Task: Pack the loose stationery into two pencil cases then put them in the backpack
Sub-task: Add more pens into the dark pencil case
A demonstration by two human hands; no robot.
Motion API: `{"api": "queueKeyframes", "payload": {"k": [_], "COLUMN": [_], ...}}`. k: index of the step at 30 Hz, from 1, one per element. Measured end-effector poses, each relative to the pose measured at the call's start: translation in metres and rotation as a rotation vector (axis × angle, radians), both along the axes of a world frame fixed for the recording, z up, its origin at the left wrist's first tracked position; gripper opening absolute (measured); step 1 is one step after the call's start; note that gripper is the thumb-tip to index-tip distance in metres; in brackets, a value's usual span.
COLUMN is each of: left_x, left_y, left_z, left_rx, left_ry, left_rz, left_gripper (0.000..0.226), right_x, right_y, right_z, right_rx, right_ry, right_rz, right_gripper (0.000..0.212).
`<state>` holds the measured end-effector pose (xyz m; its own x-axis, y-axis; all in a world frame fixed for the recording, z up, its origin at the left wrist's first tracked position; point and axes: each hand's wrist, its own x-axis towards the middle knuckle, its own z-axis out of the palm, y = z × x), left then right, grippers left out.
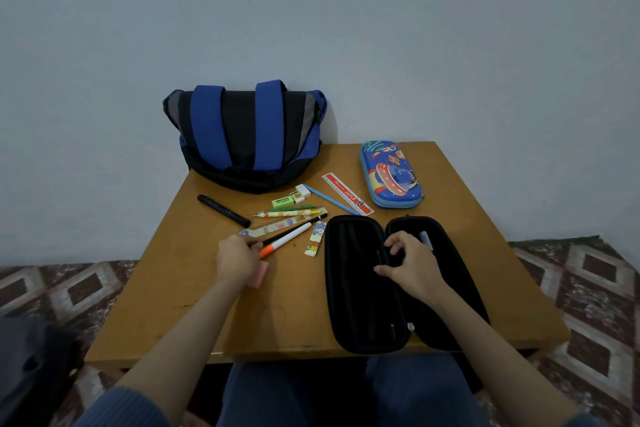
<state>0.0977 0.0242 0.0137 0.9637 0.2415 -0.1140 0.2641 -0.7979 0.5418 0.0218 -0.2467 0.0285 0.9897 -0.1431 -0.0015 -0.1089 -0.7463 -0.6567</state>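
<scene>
"On the low wooden table [194,305], what sits under your hands?"

"My black pencil case [360,288]. It is oval and fabric-sided, and it lies opened flat near the front edge on my right, its two dark halves side by side. My right hand [407,262] rests over the seam between them with the fingers curled. Whether they pinch anything there, I cannot tell."

"And the other hand?"

"My left hand [237,260] has its fingers bent round the near end of a thin black pencil [304,224], which lies in the loose heap at the middle of the table. A soft pink eraser [259,274] shows at the heel of my palm. A smooth white marker [289,237] with an orange cap lies just beside the pencil."

"The second case?"

"That blue pencil case [389,173] has a glossy hard shell, rounded corners and a cartoon space print. It sits closed at the far right. A flat red ruler [347,198] lies between it and the heap."

"And the bag?"

"The backpack [242,135] is blue and black cloth with two wide blue straps facing me. It slumps against the wall at the table's far edge, apart from both cases."
</scene>
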Motion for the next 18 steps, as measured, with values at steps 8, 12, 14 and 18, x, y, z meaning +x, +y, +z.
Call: {"api": "queueKeyframes", "payload": {"k": [8, 12, 14, 18], "left_x": [0.004, -0.001, -0.004, -0.007], "left_y": [0.004, 0.003, 0.003, -0.002], "left_z": [0.010, 0.008, 0.010, 0.033], "left_rx": [0.029, -0.069, -0.175, -0.465], "left_ry": [0.094, 0.053, -0.021, -0.340], "left_rz": [0.018, 0.051, 0.104, 0.228], "left_gripper": [0.026, 0.019, 0.018, 0.015], "right_x": [0.001, 0.003, 0.004, 0.005], "right_y": [-0.001, -0.001, -0.002, -0.003], "right_z": [-0.003, -0.006, -0.008, -0.011], "right_rx": [0.013, 0.021, 0.022, 0.017], "right_ry": [-0.011, -0.014, -0.015, -0.022], "right_rz": [-0.004, -0.014, -0.016, -0.021], "right_gripper": [0.042, 0.042, 0.041, 0.041]}}
